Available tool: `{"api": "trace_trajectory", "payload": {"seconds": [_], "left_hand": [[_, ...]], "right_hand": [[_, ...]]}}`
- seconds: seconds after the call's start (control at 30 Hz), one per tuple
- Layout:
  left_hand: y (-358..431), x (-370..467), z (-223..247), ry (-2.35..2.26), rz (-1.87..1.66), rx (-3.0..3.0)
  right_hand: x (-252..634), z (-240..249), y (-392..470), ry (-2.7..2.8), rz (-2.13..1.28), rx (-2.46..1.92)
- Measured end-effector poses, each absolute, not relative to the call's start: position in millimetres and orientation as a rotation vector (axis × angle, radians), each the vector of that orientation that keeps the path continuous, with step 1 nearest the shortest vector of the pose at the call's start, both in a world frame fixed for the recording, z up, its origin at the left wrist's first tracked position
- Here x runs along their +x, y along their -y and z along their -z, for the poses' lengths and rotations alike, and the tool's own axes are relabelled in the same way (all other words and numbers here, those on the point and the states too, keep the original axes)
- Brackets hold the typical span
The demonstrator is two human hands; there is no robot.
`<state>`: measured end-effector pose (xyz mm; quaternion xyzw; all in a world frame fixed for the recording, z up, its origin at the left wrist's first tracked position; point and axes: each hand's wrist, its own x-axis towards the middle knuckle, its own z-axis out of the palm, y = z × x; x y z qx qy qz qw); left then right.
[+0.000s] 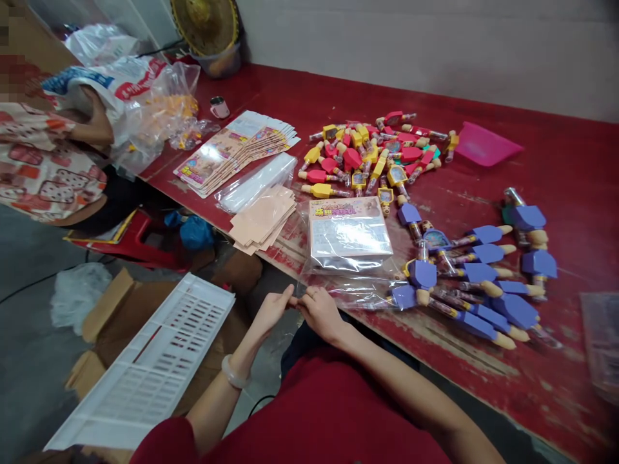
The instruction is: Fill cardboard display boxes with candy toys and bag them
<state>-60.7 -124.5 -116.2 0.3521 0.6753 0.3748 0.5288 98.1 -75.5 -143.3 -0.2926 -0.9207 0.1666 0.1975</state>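
Note:
My left hand (273,310) and my right hand (320,312) meet at the table's front edge, fingers closed together. Between the fingertips, whatever they pinch is too small to make out. Just beyond them lies a printed box (351,235) inside a clear plastic bag (345,290), whose loose end reaches toward my right hand. Peach-coloured cards (264,218) are stacked left of the box, with clear bags (261,180) behind them. Purple-capped toy tubes (478,272) lie to the right; red and yellow ones (370,154) are piled behind the box.
Printed cards (232,151) are fanned at the back left of the red table (551,361). A pink scoop (488,143) lies behind the tubes. On the left, a person (53,161) sits by plastic bags. A white crate (155,361) rests over an open carton below the table.

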Motion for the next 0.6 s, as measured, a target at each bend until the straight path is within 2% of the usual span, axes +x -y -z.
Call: {"api": "trace_trajectory", "payload": {"seconds": [0.17,0.27,0.33,0.43,0.5,0.6], "left_hand": [[120,-55,126,-1.75,-0.845,0.949],[118,-66,130,-1.826,-0.751,0.991],[116,-79,132,-1.836,-0.657,1.016],[114,-103,134,-1.816,-0.595,1.04],[114,-122,133,-1.79,-0.577,1.083],[116,-151,128,-1.907,-0.604,1.177]], "right_hand": [[116,141,84,2.671,-0.414,-0.595],[179,135,89,2.911,-0.458,-0.603],[247,129,100,3.106,-0.508,-0.844],[357,113,140,3.162,-0.641,-1.643],[411,99,175,2.843,-0.861,-2.061],[437,75,207,2.455,-0.98,-2.209]]}}
